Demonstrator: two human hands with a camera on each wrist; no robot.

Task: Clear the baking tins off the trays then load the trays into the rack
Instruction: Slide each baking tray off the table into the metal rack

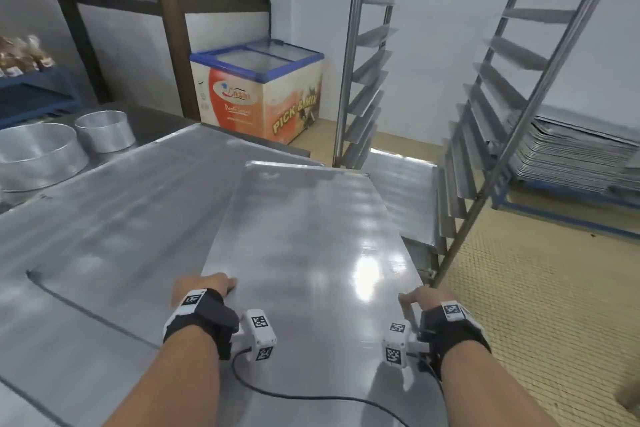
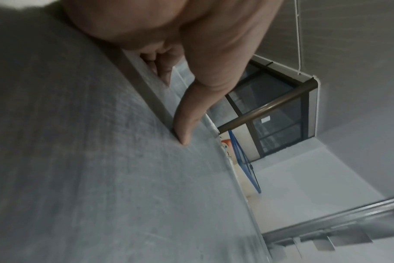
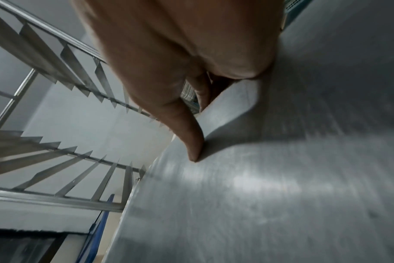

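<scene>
Steel table, freezer by white wall, both hands' fingers gripping tray

A chest freezer with a blue-framed glass lid stands against the white wall at twelve o'clock, "PICK & MIX" printed on its side. At ten o'clock, bagged bread sits on a blue crate. The floor is yellowish and finely tiled.

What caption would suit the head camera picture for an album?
Both hands, left hand and right hand, hold a bare tray by its near corners, aimed at the rack; baking tins sit aside.
</scene>
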